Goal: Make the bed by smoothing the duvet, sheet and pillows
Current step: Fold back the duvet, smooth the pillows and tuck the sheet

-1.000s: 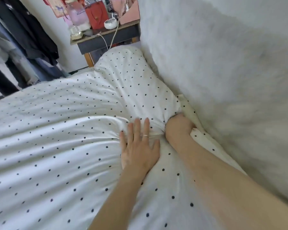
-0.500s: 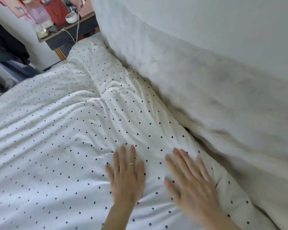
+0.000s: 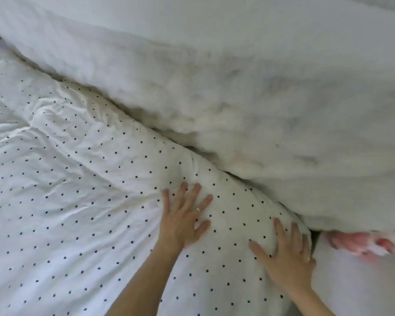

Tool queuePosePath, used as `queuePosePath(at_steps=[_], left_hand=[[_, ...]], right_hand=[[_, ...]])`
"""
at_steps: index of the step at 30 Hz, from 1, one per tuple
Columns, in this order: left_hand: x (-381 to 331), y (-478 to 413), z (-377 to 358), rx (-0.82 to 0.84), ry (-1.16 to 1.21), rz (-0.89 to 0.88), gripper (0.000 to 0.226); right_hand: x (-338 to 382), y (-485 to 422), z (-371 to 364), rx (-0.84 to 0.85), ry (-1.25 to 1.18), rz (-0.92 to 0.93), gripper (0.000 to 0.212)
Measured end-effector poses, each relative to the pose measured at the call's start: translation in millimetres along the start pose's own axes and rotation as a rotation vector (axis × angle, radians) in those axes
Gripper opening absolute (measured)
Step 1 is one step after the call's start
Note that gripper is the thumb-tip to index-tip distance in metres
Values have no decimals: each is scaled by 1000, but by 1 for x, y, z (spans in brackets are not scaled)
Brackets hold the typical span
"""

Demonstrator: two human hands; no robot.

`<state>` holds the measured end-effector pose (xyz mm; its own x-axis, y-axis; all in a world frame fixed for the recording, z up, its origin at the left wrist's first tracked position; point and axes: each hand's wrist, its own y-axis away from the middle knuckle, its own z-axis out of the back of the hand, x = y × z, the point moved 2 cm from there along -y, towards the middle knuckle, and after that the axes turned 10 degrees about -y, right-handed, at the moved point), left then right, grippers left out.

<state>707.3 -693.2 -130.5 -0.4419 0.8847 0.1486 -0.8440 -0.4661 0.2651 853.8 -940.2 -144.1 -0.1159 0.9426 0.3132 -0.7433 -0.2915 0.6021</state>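
Left hand [image 3: 183,221] and right hand [image 3: 287,261] pressing flat on the polka-dot duvet [image 3: 78,190].
Left hand is lying palm-down, fingers straight and spread wide, a ring [image 3: 198,210] showing on one finger. Right hand is lying flat too, fingers straight and slightly apart, on the duvet's rounded corner; neither is gripping anything. The duvet is covering the left and middle of the view, creasing toward the upper left, its far edge running just beside a fluffy white throw [image 3: 237,99] filling the top and right. Plain white fabric [image 3: 363,290] is showing right of the right hand. A blurred pink-and-white item [image 3: 365,245] is sitting at the throw's lower edge, cannot tell what.
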Motion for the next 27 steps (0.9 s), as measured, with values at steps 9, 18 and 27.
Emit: queuePosePath(at_steps=[9,18,27], left_hand=[[-45,-53,42,-50,-132,9,33],[-104,35,-8,-169,168,241,60],[-174,121,-55,82,55,205,69]], right_hand=[[-59,-8,52,-280,-653,25,20],[-82,34,-13,-311,-472,312,76],[-110,61,-86,-19,-433,85,94]])
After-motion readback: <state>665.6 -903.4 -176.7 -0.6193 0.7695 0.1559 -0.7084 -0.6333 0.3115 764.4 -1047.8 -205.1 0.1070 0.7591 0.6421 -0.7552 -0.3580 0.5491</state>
